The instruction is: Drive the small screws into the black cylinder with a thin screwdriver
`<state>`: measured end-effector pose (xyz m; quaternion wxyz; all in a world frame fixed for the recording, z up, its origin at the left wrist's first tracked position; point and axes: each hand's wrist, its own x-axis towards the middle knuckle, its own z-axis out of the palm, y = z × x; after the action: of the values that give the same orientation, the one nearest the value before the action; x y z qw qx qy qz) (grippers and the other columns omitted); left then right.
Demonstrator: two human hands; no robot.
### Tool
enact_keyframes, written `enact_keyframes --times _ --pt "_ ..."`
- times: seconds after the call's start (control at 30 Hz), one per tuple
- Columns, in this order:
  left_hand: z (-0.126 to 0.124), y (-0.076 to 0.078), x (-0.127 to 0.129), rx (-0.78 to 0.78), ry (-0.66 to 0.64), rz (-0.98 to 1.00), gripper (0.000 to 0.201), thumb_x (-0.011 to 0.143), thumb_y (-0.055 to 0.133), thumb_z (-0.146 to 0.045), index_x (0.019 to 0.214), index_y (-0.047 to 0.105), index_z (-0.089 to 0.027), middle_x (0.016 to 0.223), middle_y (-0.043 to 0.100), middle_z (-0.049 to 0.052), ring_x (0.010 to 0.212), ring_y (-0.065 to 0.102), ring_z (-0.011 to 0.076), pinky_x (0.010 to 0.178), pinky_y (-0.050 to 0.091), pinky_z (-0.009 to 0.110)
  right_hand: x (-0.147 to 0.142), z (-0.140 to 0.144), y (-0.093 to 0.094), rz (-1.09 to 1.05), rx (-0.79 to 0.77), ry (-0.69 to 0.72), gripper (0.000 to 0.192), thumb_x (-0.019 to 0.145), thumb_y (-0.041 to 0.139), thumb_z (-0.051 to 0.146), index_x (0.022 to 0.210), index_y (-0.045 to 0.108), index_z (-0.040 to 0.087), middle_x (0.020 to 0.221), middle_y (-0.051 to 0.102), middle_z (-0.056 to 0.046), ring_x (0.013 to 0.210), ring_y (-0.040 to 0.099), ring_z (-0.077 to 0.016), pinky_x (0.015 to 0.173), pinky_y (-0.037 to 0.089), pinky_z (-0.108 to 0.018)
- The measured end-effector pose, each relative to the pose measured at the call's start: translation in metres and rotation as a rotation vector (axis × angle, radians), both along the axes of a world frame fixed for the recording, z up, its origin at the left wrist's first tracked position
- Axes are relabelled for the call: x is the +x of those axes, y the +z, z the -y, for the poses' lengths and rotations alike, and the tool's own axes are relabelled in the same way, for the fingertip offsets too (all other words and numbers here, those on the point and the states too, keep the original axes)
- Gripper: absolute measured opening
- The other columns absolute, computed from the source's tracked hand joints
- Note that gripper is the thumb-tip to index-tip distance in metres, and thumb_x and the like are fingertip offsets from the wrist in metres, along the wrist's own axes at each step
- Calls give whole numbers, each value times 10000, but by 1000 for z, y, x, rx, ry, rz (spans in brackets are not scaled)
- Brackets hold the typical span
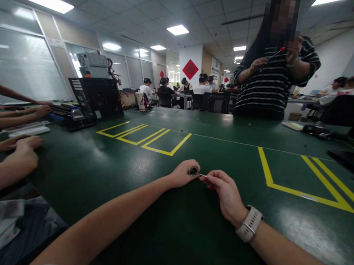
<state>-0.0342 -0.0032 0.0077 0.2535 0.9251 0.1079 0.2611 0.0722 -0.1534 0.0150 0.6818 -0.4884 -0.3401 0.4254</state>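
Small dark ring (193, 171) with thin pin

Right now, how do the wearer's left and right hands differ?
The left hand pinches a small dark round part; the right hand pinches the thin metal pin sticking out of it. The right wrist wears a white watch; the left is bare. Both rest on the green table.
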Motion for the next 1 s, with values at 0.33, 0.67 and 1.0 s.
enact_keyframes --times 0.33,0.67,1.0 --pt "1 1 0 -136 44 26 120 647 612 -125 664 494 -139 661 480 -34 619 445 94 601 361 216 -1 2 5 -26 0 -2 49 698 584 245 679 594 200 763 665 -28 795 585 -202 746 393 -351" --pt "-3 -3 1 -118 60 38 124 650 626 -151 664 504 -139 657 477 -35 617 441 95 599 360 217 -2 1 5 -70 5 -29 48 664 608 236 652 591 193 706 663 -31 734 573 -189 725 388 -338" --pt "-5 -3 1 -27 86 8 124 647 629 -122 669 510 -147 696 495 -23 670 474 113 646 384 235 -1 2 2 -53 12 -68 47 694 576 228 673 591 188 675 641 -27 718 582 -191 723 409 -351"
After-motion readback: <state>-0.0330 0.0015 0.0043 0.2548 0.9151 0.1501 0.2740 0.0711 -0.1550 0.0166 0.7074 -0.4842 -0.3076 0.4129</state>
